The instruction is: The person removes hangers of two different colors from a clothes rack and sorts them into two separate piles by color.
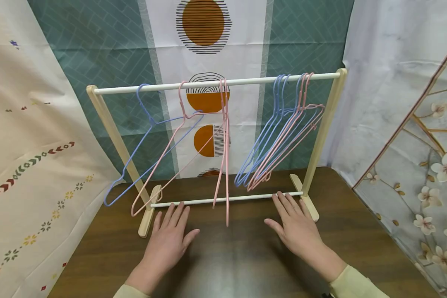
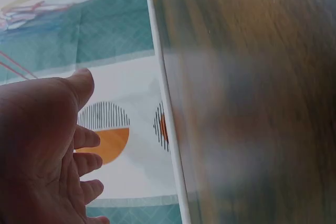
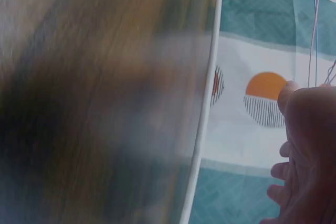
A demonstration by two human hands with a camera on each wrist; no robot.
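Note:
A tabletop clothes rack has a white upper rail (image 1: pixel 246 81) with wire hangers hooked over it. At its left end hang a blue hanger (image 1: pixel 151 121) and a pink hanger (image 1: pixel 185 117), both turned at an angle. Near the middle, pink hangers (image 1: pixel 227 165) hang almost edge-on. Several blue hangers (image 1: pixel 277 99) and pink hangers (image 1: pixel 301 105) bunch together on the right. My left hand (image 1: pixel 167 240) is palm down with fingers extended near the lower rail's left part. My right hand (image 1: pixel 298 231) lies likewise near its right part. Neither hand holds anything; contact with the table is unclear.
The rack's wooden posts (image 1: pixel 113 134) stand on short feet (image 1: pixel 310 208) on a dark wooden table (image 1: pixel 231 256). A white lower rail (image 1: pixel 201 201) joins them. Behind hangs a green and white patterned cloth (image 1: pixel 242 37), with a cream cloth (image 1: pixel 30 124) left and a floral one (image 1: pixel 402 165) right.

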